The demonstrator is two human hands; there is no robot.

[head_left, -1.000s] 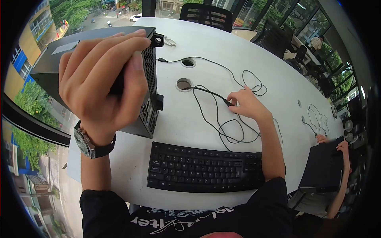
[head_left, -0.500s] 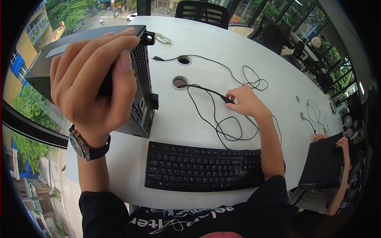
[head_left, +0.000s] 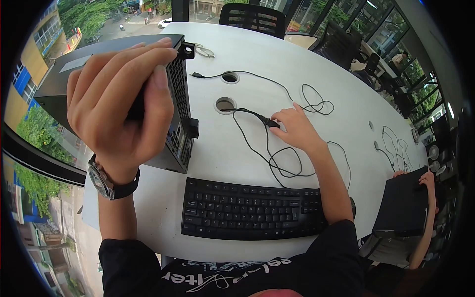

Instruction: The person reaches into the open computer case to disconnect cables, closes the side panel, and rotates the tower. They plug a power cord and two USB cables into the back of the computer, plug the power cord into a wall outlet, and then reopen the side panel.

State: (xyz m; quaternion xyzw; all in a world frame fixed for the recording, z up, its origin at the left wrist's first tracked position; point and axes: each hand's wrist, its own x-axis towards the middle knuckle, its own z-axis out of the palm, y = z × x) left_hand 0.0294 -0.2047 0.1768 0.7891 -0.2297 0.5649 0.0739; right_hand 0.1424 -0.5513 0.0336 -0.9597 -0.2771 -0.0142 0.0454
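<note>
On the left a black computer case (head_left: 180, 89) stands on the white table, its ported side facing right. My left hand (head_left: 121, 101), with a watch on the wrist, is curled against the case's near top side, fingertips at its upper edge. Between the case and the tangled cables, my right hand (head_left: 292, 126) pinches a black cable connector (head_left: 269, 122). That cable leads left to the nearer round hole (head_left: 225, 104) in the table. A black keyboard (head_left: 252, 210) lies below the hands.
Another cable (head_left: 262, 75) runs past the farther hole. Eyeglasses (head_left: 204, 51) lie behind the case. A mouse partly shows beside my right forearm. At the right, another person's hands hold a black case (head_left: 402, 203), near more cables. Black chairs stand behind the table.
My right hand has moved a little left with the cable connector, toward the computer case. My left hand has stayed nearly in place on the case.
</note>
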